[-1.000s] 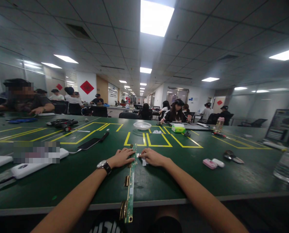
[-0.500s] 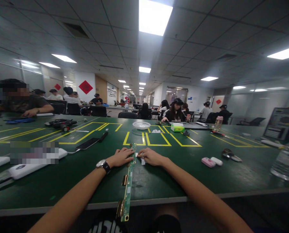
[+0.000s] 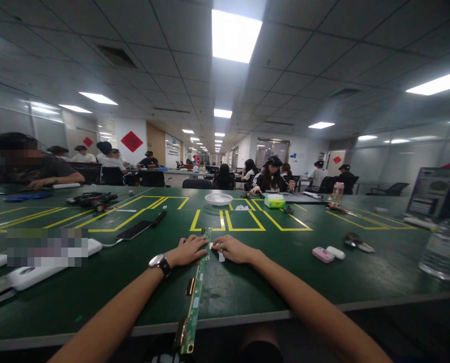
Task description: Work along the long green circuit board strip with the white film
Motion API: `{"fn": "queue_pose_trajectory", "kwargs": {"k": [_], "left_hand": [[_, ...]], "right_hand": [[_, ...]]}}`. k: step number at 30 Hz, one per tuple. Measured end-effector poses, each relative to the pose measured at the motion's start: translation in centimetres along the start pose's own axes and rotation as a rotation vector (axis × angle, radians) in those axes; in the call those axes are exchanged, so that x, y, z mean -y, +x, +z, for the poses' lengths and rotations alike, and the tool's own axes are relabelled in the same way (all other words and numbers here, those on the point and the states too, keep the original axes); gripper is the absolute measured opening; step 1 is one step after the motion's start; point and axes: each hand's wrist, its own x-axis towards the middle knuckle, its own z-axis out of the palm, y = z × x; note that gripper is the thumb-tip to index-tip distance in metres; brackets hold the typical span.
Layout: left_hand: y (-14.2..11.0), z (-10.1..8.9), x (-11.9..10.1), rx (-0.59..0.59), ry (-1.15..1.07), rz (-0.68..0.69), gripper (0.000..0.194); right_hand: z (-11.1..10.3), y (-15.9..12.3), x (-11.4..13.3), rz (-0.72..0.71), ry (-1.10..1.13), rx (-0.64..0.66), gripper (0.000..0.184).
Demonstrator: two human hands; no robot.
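A long narrow green circuit board (image 3: 195,292) with brass tabs lies on the green table (image 3: 270,282), running from the table's middle out past its near edge. My left hand (image 3: 188,250), with a watch on the wrist, rests on the board's far end, fingers curled over it. My right hand (image 3: 232,248) sits just right of the board, fingertips pinched on a small white piece (image 3: 220,254) beside it.
A black phone (image 3: 134,230) and white power banks (image 3: 51,259) lie at the left. A white bowl (image 3: 218,198), a green box (image 3: 274,202), pink and white cases (image 3: 327,253) and a water bottle (image 3: 442,247) stand further out. Other people sit around the far side.
The view has tilted slightly down and the board's near end has swung a little left. Both hands stay at the board's far end.
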Motion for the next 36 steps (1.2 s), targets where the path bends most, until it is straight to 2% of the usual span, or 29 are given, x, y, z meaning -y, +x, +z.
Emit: {"fn": "queue_pose_trajectory", "kwargs": {"k": [6,8,12,14,17,19,24,27,30,36], "left_hand": [[-0.4,-0.5,-0.1,-0.010,-0.076,-0.020,0.049],[-0.5,-0.8,-0.2,-0.026,-0.113,-0.038,0.049],[-0.4,-0.7,0.1,-0.068,-0.145,-0.030,0.051],[-0.4,-0.5,0.3,-0.095,-0.155,-0.030,0.054],[-0.6,-0.7,0.4,-0.092,-0.160,-0.040,0.054],[-0.9,-1.0,0.2,-0.072,-0.159,-0.041,0.052],[-1.4,-1.8,-0.5,-0.046,-0.153,-0.033,0.049],[-1.4,-1.8,-0.5,-0.049,-0.148,-0.027,0.049],[-1.3,-1.6,-0.4,-0.048,-0.142,-0.020,0.049],[-1.3,-1.2,0.0,-0.055,-0.135,-0.018,0.048]], "right_hand": [[0.2,0.6,0.2,0.106,-0.072,-0.123,0.043],[0.2,1.0,0.3,0.090,-0.090,-0.153,0.047],[0.4,1.6,0.3,-0.060,-0.058,-0.086,0.051],[0.4,1.4,-0.4,-0.057,-0.062,-0.052,0.048],[-0.2,0.1,-2.3,0.130,-0.131,-0.046,0.043],[-1.0,-1.7,-4.0,0.344,-0.200,-0.051,0.041],[-3.2,-7.2,-7.5,0.996,-0.357,-0.076,0.035],[-3.6,-9.4,-8.8,1.239,-0.390,-0.124,0.036],[-3.3,-10.3,-9.5,1.340,-0.380,-0.144,0.040],[-2.2,-10.8,-10.3,1.276,-0.349,-0.093,0.043]]}}
